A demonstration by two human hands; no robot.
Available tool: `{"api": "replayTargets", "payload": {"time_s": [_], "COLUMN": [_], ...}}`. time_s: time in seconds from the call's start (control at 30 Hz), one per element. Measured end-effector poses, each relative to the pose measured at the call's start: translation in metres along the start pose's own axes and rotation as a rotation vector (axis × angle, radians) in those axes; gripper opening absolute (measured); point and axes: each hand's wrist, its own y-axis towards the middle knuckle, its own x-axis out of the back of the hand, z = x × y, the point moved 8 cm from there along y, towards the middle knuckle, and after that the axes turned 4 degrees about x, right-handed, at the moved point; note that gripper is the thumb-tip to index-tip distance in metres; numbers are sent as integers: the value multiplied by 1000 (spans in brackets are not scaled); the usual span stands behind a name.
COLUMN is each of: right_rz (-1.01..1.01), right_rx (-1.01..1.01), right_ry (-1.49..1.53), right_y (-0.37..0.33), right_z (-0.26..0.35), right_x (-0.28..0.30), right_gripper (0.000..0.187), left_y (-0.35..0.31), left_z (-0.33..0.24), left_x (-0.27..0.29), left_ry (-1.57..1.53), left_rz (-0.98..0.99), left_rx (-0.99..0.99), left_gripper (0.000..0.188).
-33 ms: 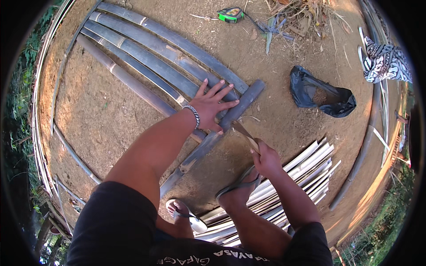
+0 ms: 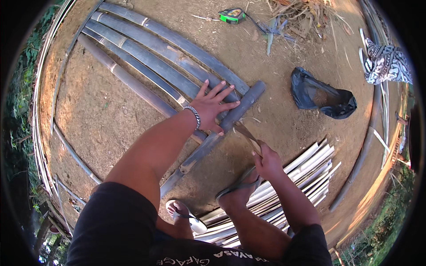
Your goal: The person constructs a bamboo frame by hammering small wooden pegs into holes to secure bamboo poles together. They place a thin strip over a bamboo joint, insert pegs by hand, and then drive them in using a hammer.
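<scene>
Head view: I read this as the only feed. The bamboo crosspiece lies on the ground, set across the near ends of a fan of dark bamboo lengths. The left hand is spread wide, palm down over those ends, with the fingers extended and the thumb against the crosspiece; it presses and grips nothing. The right hand is closed around the handle of a flat, blade-like tool. The tool's far end reaches the near edge of the crosspiece; I cannot tell whether the two touch.

Around the work, I note a pile of pale split strips beside the right foot, a black plastic bag well to the right, and a green tape measure beyond the bamboo.

Handling, by my judgement: treat the crosspiece as stiff, moderately light and hard-skinned. Its smooth, rounded surface may roll or slip under a narrow contact; a broad palm suits it. Take hold around the full round, near a node and clear of the tool. The flat lengths should flex slightly; cut edges may splinter, so hold them by their faces. Grasp the tool by its handle only.
</scene>
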Motion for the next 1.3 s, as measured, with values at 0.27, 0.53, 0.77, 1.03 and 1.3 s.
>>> {"api": "replayTargets", "payload": {"time_s": [0.27, 0.53, 0.77, 1.03, 1.3], "right_rz": [-18, -109, 63, 33, -261], "right_rx": [-40, -52, -45, -33, 109], "right_ry": [99, 126, -2, 0, 204], "right_y": [5, 3, 4, 10, 3], "right_z": [6, 7, -4, -1, 8], "right_x": [7, 19, -2, 7, 32], "right_gripper": [37, 37, 36, 40, 39], "left_y": [-2, -5, -1, -1, -4], "left_z": [-1, -2, -4, -3, -2], "left_x": [-6, -6, -4, -2, -2], "left_ry": [3, 16, 7, 17, 10], "left_rz": [-4, 13, 31, 10, 19], "left_rx": [-12, 5, -2, -6, 1], "left_gripper": [114, 111, 112, 112, 112]}}
